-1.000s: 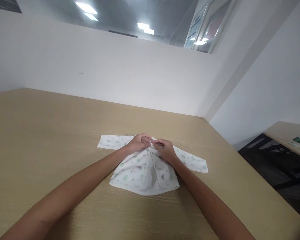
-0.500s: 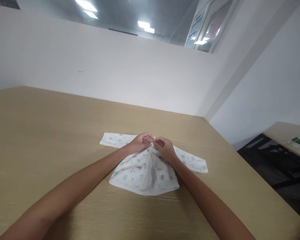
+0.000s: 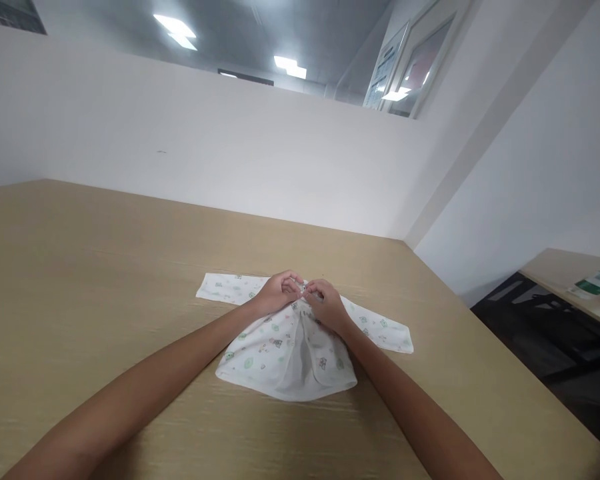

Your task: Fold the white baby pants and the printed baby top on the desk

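While the wide wooden table (image 3: 80, 267) fills most of the head view under a plain white wall, a small baby shirt (image 3: 285, 347) lies flat on it, a little right of centre and near the person. The shirt is white with tiny green prints. Its long axis runs through the spread sleeves, from the left sleeve (image 3: 225, 288) farther away to the right sleeve (image 3: 385, 330) slightly nearer, so it sits at a slight slant across the view. The neck points away from the person and the rounded hem points toward them.

The left hand (image 3: 277, 293) and right hand (image 3: 327, 303) meet at the neckline. Both have their fingers closed, pinching the fabric there around a small fastener (image 3: 304, 288) (too small to identify).

Over the last second the shirt has not shifted. The two hands have only drawn closer, until their fingertips touch. In my judgement, the work is holding at that one spot on the collar.
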Available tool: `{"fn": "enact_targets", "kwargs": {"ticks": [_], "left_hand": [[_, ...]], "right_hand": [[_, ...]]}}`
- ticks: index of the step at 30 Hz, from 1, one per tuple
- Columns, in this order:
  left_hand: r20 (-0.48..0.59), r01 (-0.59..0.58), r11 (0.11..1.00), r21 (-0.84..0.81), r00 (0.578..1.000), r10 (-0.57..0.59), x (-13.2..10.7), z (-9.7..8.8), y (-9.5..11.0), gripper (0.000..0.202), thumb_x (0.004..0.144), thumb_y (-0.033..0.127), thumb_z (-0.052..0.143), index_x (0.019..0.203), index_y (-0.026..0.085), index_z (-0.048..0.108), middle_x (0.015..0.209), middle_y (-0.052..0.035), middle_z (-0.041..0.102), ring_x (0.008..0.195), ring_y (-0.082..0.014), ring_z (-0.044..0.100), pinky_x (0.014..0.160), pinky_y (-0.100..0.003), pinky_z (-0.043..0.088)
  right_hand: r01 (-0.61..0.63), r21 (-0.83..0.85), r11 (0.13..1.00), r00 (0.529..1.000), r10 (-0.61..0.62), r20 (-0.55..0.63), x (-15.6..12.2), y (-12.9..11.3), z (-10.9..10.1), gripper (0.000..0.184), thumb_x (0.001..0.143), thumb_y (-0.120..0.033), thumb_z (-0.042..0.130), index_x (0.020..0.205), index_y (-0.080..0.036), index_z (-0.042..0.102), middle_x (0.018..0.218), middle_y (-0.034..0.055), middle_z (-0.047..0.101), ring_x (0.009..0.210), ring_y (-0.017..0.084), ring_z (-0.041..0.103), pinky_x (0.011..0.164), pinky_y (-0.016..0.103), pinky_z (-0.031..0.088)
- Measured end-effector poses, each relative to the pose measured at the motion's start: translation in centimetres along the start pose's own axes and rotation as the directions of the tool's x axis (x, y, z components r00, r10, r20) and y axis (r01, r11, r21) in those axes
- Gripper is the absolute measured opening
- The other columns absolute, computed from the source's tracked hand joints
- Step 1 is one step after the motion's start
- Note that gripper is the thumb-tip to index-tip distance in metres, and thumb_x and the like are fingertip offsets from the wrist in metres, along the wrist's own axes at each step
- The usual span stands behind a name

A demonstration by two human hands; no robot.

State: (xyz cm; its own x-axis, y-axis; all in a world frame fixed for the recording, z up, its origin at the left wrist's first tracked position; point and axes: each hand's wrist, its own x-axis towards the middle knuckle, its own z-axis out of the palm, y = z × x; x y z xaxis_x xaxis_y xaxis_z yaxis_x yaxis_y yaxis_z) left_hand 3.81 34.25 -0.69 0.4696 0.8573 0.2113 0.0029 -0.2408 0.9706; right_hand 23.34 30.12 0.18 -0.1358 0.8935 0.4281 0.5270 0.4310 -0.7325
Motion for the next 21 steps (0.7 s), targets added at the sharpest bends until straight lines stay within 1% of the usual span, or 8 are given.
{"fn": "enact_targets", "kwargs": {"ticks": [3, 6, 8, 11, 13, 15, 18, 21], "left_hand": [[0.008, -0.004, 1.000, 0.018, 1.000, 0.004, 0.1, 0.0, 0.3, 0.034, 0.078, 0.030, 0.076, 0.107, 0.015, 0.064, 0.089, -0.0062, 0.071, 0.082, -0.0162, 0.067, 0.072, -0.024, 0.049], [0.019, -0.002, 0.998, 0.062, 1.000, 0.000, 0.2, -0.1, 0.6, 0.035, 0.077, 0.031, 0.075, 0.106, 0.015, 0.064, 0.088, -0.0054, 0.070, 0.075, -0.0150, 0.064, 0.065, -0.023, 0.045], [0.026, -0.011, 0.992, 0.129, 1.000, 0.008, 0.1, -0.1, 0.7, 0.033, 0.080, 0.031, 0.072, 0.108, 0.016, 0.066, 0.090, -0.0052, 0.070, 0.073, -0.0144, 0.063, 0.063, -0.023, 0.043], [0.027, -0.065, 0.941, 0.331, 0.998, 0.060, -0.2, -0.2, 0.7, 0.027, 0.086, 0.032, 0.067, 0.109, 0.019, 0.069, 0.095, -0.0042, 0.071, 0.080, -0.0162, 0.062, 0.069, -0.026, 0.045], [0.048, -0.129, 0.859, 0.495, 0.992, 0.121, -0.3, -0.5, 0.7, 0.024, 0.089, 0.035, 0.065, 0.108, 0.021, 0.071, 0.095, -0.0041, 0.070, 0.091, -0.0199, 0.062, 0.079, -0.030, 0.046], [0.088, -0.200, 0.750, 0.630, 0.979, 0.186, -0.4, -0.9, 0.5, 0.025, 0.093, 0.039, 0.060, 0.110, 0.022, 0.071, 0.101, -0.0055, 0.069, 0.104, -0.0234, 0.059, 0.092, -0.036, 0.045], [0.154, -0.255, 0.569, 0.782, 0.963, 0.219, -0.5, -1.7, 0.0, 0.030, 0.100, 0.036, 0.049, 0.120, 0.024, 0.067, 0.121, -0.0076, 0.063, 0.115, -0.0256, 0.055, 0.102, -0.043, 0.039], [0.202, -0.270, 0.404, 0.874, 0.958, 0.204, -0.9, -2.2, -0.5, 0.036, 0.105, 0.035, 0.039, 0.132, 0.026, 0.062, 0.133, -0.0078, 0.057, 0.119, -0.0261, 0.053, 0.100, -0.044, 0.038]], "right_hand": [[-0.080, -0.004, 0.997, 0.994, 0.080, 0.071, 0.4, 0.3, -0.9, 0.021, 0.090, -0.032, 0.060, 0.078, -0.017, 0.068, 0.115, 0.0094, 0.066, 0.109, 0.023, 0.062, 0.099, 0.037, 0.049], [-0.185, 0.028, 0.982, 0.970, 0.178, 0.163, 0.7, 0.3, -1.7, 0.024, 0.091, -0.032, 0.060, 0.077, -0.016, 0.070, 0.121, 0.0098, 0.064, 0.107, 0.023, 0.063, 0.093, 0.034, 0.052], [-0.215, 0.028, 0.976, 0.958, 0.205, 0.201, 0.8, 0.3, -1.8, 0.027, 0.092, -0.032, 0.059, 0.074, -0.016, 0.070, 0.120, 0.0092, 0.063, 0.103, 0.022, 0.064, 0.088, 0.032, 0.053], [-0.171, -0.059, 0.984, 0.978, 0.177, 0.113, 0.7, 0.7, -0.9, 0.023, 0.090, -0.029, 0.061, 0.072, -0.016, 0.068, 0.111, 0.0087, 0.064, 0.101, 0.022, 0.061, 0.091, 0.034, 0.050], [-0.088, -0.147, 0.985, 0.996, 0.090, 0.010, 0.5, 1.0, 0.0, 0.017, 0.087, -0.026, 0.063, 0.075, -0.016, 0.068, 0.104, 0.0086, 0.064, 0.103, 0.023, 0.058, 0.097, 0.037, 0.046], [0.001, -0.205, 0.979, 0.999, -0.011, -0.049, 0.2, 1.4, 0.5, 0.014, 0.089, -0.025, 0.061, 0.079, -0.016, 0.068, 0.100, 0.0084, 0.062, 0.104, 0.023, 0.055, 0.099, 0.038, 0.043], [0.116, -0.223, 0.968, 0.991, -0.129, -0.042, -0.1, 1.9, 0.2, 0.015, 0.093, -0.022, 0.056, 0.086, -0.017, 0.067, 0.100, 0.0081, 0.062, 0.104, 0.022, 0.054, 0.100, 0.038, 0.041], [0.191, -0.242, 0.951, 0.980, -0.200, -0.013, -0.1, 2.4, -0.6, 0.014, 0.093, -0.017, 0.053, 0.091, -0.017, 0.067, 0.102, 0.0083, 0.061, 0.106, 0.023, 0.054, 0.100, 0.038, 0.041]]}}
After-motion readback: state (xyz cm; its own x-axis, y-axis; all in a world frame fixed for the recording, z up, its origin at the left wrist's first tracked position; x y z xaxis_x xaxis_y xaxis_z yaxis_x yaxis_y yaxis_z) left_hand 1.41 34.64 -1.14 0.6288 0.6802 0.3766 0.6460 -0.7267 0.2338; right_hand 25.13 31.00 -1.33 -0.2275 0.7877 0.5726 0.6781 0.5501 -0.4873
